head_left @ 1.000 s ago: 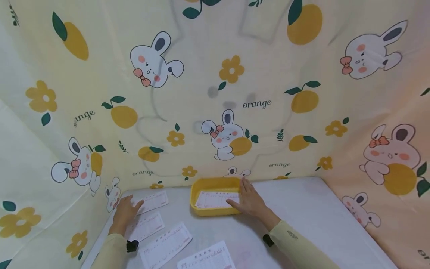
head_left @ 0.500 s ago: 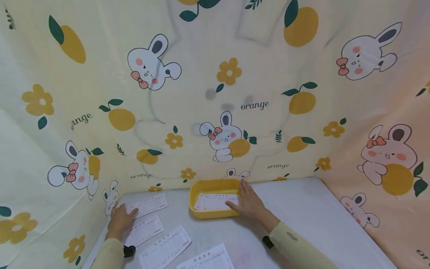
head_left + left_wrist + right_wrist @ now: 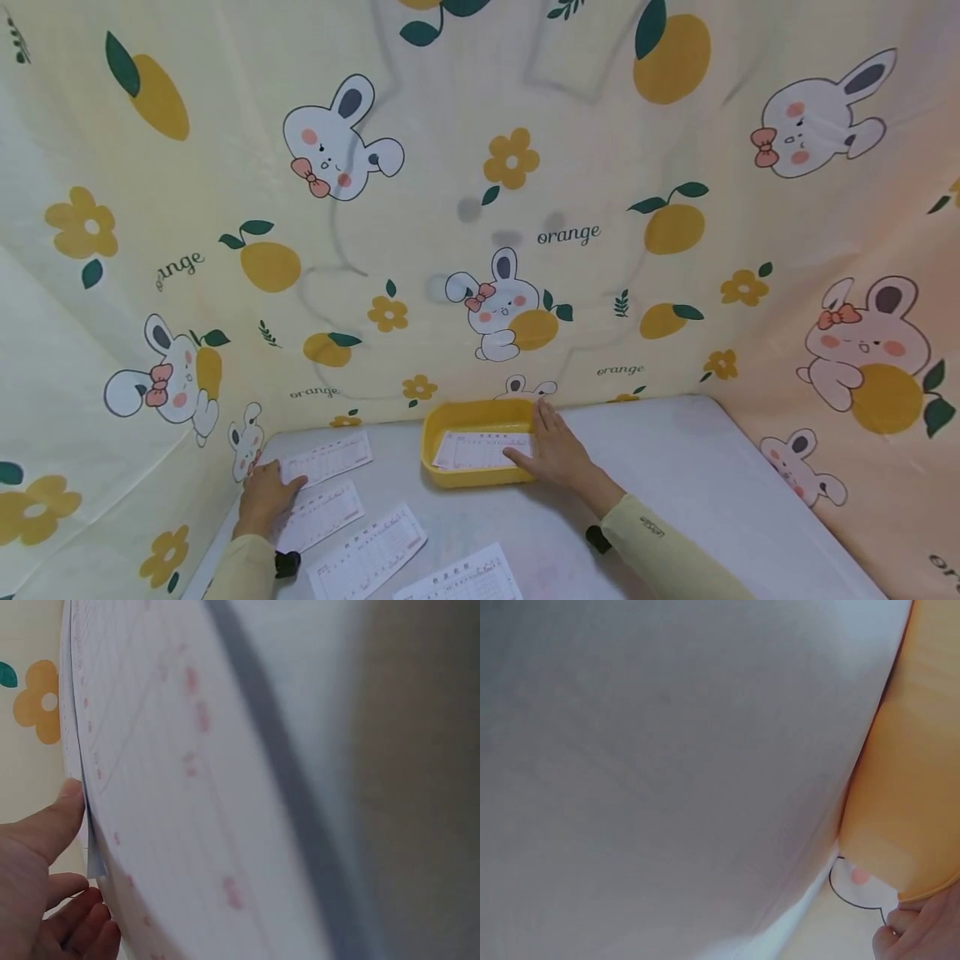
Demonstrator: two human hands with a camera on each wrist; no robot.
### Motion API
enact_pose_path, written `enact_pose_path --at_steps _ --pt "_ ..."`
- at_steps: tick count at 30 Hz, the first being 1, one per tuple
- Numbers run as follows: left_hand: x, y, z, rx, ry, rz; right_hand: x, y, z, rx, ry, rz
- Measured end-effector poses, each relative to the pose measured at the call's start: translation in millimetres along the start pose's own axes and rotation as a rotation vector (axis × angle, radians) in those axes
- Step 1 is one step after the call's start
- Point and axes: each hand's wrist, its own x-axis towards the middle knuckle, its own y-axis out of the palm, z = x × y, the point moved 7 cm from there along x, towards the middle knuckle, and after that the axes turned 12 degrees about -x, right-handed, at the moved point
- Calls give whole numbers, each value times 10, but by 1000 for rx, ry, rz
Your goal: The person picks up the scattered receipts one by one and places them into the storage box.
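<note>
Far slip (image 3: 333,457) sits at 9 o'clock of the yellow tray (image 3: 483,477). Its 8 o'clock end is reached by left hand (image 3: 266,496); pinch can't be confirmed. Tray rim steadied at 3 o'clock by right hand (image 3: 558,450), fingers straight. Paper best pinched lightly, uncreased; tray kept still.

Two long sleeves in a pale, yellowish beige clothe the person's arms, the left sleeve (image 3: 243,571) and the right sleeve (image 3: 667,550) matching in tone. The cloth looks matt, with soft creases, and each ends at the wrist in a plain edge, leaving the left grip (image 3: 266,500) and right grip (image 3: 558,446) bare. Near the right cuff is a small dark grey marking (image 3: 652,526), too small to read. A compact black piece, its details indistinct, shows beside each cuff, one on the left (image 3: 287,564), another on the right (image 3: 597,539)
</note>
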Motion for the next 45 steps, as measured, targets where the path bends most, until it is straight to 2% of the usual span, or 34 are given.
enact_pose_path --at_steps 11,23,33,40,45 --pt "10 81 45 0 -41 26 -9 -4 -7 1 -6 -6" --pt "9 64 55 -32 -43 0 -2 -3 4 -15 -19 1" --pt "-30 43 -38 -91 -76 -59 -7 -29 10 -3 -19 -5" --pt "-93 -20 -160 -146 -16 -120 -20 -25 5 -7 -11 9" --pt "-135 -52 -198 -184 -41 -147 -14 -34 2 -8 -20 -7"
